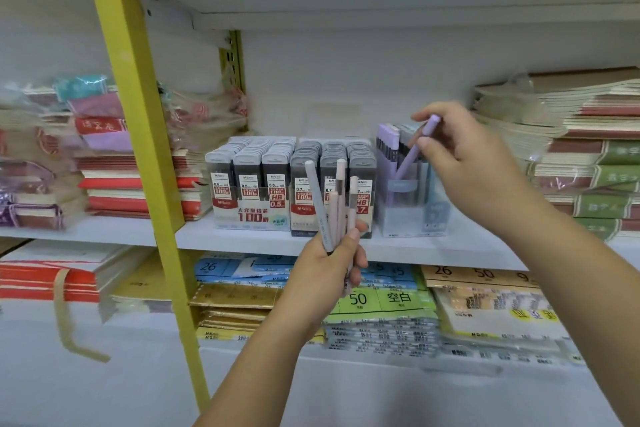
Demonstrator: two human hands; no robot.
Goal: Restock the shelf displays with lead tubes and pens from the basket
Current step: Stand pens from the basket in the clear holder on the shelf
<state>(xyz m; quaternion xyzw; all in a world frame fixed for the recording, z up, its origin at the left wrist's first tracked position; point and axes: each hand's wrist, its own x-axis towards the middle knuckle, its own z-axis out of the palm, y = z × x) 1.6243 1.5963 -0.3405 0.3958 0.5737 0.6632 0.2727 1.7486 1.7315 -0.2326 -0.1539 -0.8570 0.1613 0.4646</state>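
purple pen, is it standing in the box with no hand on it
No, the right hand pinches the purple pen near its top, its lower end dipping into the clear display box.

The 0.5 lead tube box (249, 218) and 0.7 lead tube box (300, 218) stood packed side by side on the shelf (242, 240). Just right of them, the right hand (464, 163) pinched a lilac pen (414, 149), tilted, its lower end inside the clear pen display box (412, 215). The left hand (325, 267) gripped a fanned bunch of pale pens (334, 215), roughly upright.
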